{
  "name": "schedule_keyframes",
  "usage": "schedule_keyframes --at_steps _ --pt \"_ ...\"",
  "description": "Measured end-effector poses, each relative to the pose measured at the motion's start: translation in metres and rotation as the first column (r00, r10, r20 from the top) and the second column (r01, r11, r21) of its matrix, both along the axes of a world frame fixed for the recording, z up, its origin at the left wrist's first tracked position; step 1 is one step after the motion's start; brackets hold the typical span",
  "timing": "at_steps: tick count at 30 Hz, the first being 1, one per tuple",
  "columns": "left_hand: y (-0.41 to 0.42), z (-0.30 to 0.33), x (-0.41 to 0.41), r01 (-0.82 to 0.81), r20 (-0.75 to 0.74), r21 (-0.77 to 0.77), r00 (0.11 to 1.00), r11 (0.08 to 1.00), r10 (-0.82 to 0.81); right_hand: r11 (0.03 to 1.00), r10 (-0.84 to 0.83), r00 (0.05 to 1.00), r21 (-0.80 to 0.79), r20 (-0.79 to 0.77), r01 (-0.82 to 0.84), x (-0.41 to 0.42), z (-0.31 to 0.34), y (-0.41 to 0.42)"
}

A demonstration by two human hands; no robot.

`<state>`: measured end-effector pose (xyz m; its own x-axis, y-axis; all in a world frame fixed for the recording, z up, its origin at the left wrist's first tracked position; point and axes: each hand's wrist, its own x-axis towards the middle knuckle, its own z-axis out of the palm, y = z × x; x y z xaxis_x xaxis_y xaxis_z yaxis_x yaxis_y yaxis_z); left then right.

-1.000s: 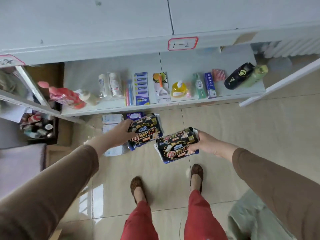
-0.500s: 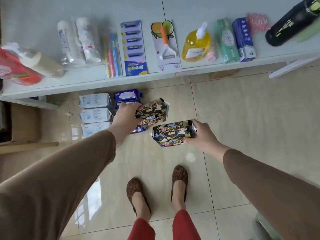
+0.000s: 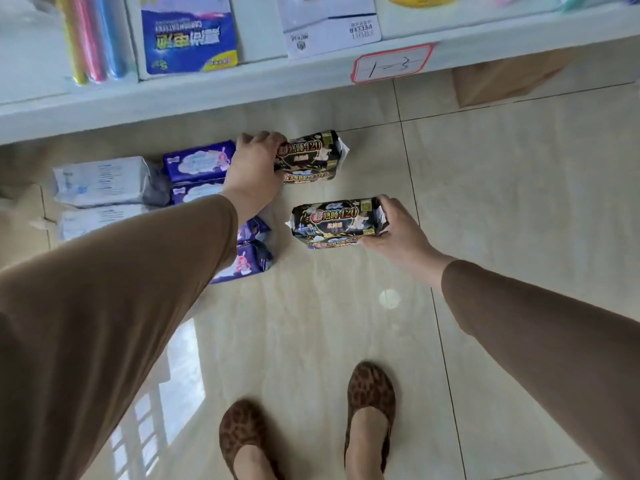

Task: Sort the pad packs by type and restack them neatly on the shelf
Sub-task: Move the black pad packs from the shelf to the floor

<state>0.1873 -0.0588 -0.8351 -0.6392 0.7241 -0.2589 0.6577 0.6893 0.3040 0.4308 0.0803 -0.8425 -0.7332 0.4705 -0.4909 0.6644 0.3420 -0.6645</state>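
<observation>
Both arms reach down and forward in brown sleeves; the left hand (image 3: 254, 168) and the right hand (image 3: 398, 228) each grip a black pack.

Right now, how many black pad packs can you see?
4, it seems: two stacked in the left hand, upper black pack, and two in the right hand, top black pack. The lower ones are barely visible.
</observation>
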Motion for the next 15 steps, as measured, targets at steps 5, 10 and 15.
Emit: schedule_keyframes --at_steps 5,10,15 --pt "0.01 -0.026 -0.025 -0.008 -0.008 -0.014 1.0 1.0 0.008 0.999 0.004 0.999 -0.041 -0.053 -0.007 -0.034 -0.035 0.007" --pt "0.003 -0.035 -0.041 0.094 -0.025 -0.112 0.995 0.989 -0.098 0.999 0.039 0.999 -0.005 -0.034 -0.039 -0.066 -0.06 0.006" --pt "-0.017 -0.028 -0.057 0.257 -0.037 -0.135 0.964 0.957 -0.264 1.0 -0.015 0.997 0.008 -0.075 0.016 -0.087 -0.07 -0.006"
